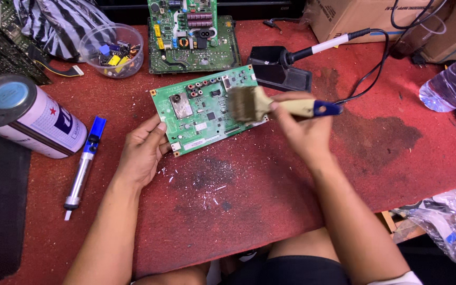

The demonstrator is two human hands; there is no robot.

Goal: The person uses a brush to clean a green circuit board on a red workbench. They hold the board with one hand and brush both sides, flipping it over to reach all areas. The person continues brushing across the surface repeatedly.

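Observation:
A green circuit board (196, 113) lies tilted on the red table top (270, 184). My left hand (142, 150) grips the board's near left edge, thumb on top. My right hand (301, 126) holds a paintbrush (270, 105) with a pale wooden handle and a blue end. Its bristles, blurred by motion, rest over the right part of the board.
A spray can (27, 117) lies at the left beside a blue and silver desoldering pump (84, 163). A clear bowl of small parts (113, 50) and a second green board (191, 34) sit behind. A soldering iron on its black stand (286, 66), a water bottle (452, 82) and cardboard boxes (354, 16) are at the right.

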